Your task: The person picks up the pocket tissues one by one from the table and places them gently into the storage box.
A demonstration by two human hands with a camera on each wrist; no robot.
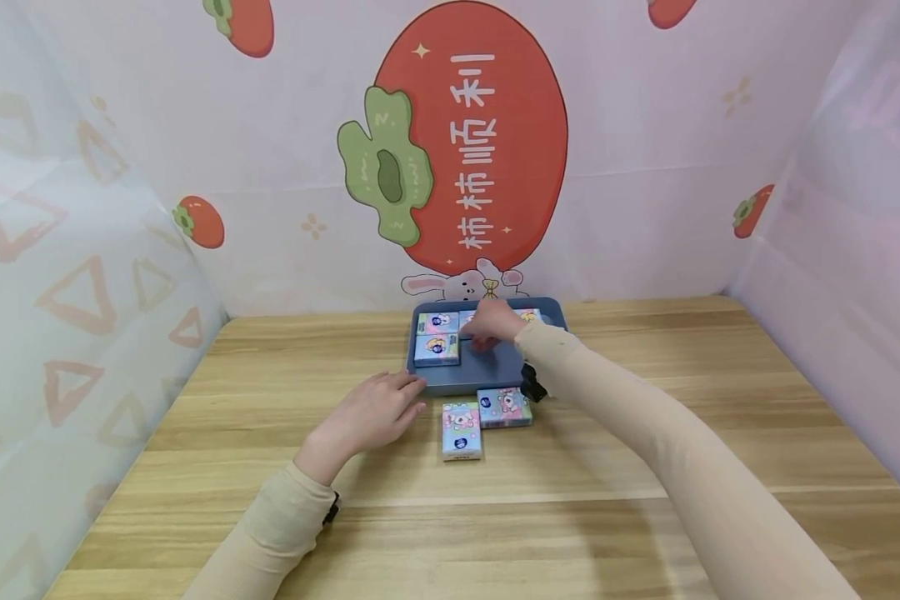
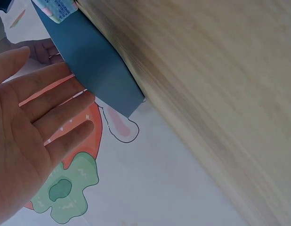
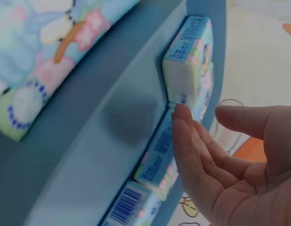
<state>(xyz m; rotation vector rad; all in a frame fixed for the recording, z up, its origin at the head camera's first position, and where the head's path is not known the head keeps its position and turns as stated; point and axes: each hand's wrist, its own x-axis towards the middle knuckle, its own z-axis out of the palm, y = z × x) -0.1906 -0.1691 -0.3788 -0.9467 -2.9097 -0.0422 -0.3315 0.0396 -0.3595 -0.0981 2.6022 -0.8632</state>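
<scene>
My right hand [image 1: 495,321] is over the blue tray [image 1: 487,379]; its thumb and fingers are apart with nothing between them. In the right wrist view its fingertips are right by a tissue pack [image 3: 157,150] in the back row. Along the tray's left side lie two tissue packs, one at the back [image 1: 437,323] and one in front of it [image 1: 437,350]. My left hand [image 1: 367,408] has its fingers extended, fingertips at the tray's front left corner. It holds nothing; the left wrist view shows its palm facing the tray wall [image 2: 96,61].
Two more tissue packs lie on the wooden table [image 1: 457,533] before the tray, one upright lengthwise [image 1: 461,429], the other crosswise [image 1: 504,407] near the right cuff. A printed backdrop [image 1: 645,208] stands close behind the tray, with curtains at both sides.
</scene>
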